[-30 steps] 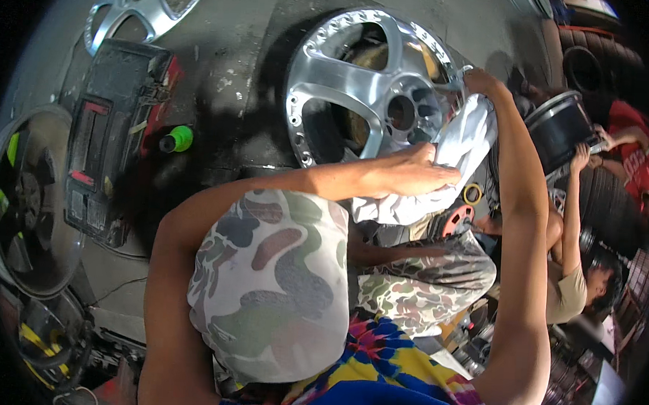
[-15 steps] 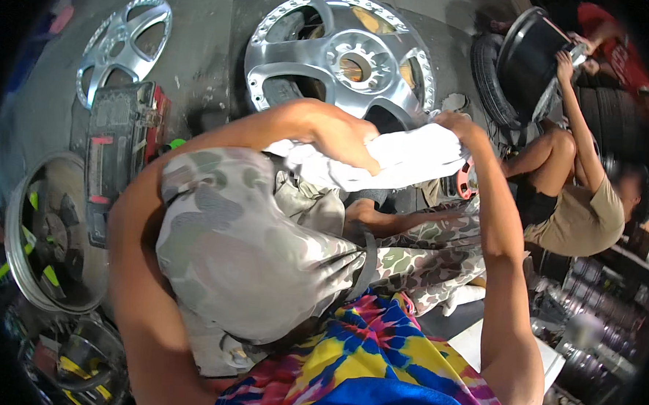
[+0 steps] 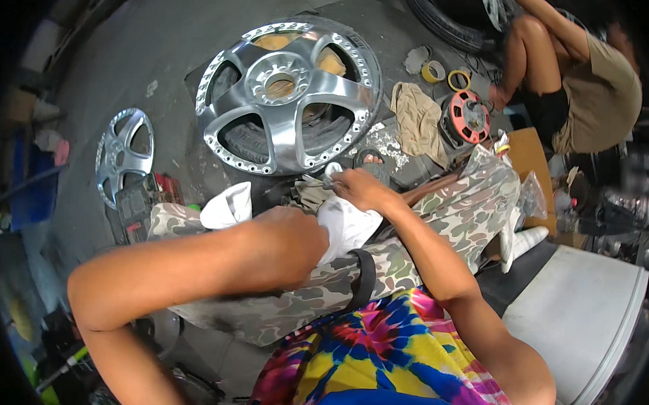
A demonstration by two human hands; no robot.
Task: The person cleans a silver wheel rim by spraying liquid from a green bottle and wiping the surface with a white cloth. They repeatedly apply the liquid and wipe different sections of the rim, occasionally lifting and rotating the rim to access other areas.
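A bunched white cloth (image 3: 346, 229) is in my hands, above my lap in camouflage trousers. My right hand (image 3: 360, 190) is closed on its upper end, with a small tuft standing up past the fingers. Somewhat blurred, my left hand (image 3: 301, 234) wraps round the cloth nearer to me. A white flap (image 3: 229, 206) shows beyond my left forearm; its link to the cloth is hidden. Just ahead lies a large silver five-spoke wheel face (image 3: 299, 120), over a tyre that shows through its openings. Neither hand touches it.
Farther left lies a second silver wheel face (image 3: 125, 152) by a dark toolbox (image 3: 142, 200). On the right are a beige rag (image 3: 419, 119), tape rolls (image 3: 433, 71), a red-rimmed cable reel (image 3: 467, 116) and a white panel (image 3: 575, 318). A co-worker (image 3: 602, 92) crouches by a tyre (image 3: 444, 22).
Both hands have drawn the cloth back from the large wheel toward my lap and bunched it up. The view has swung right, showing more of the reel, rag and white panel.
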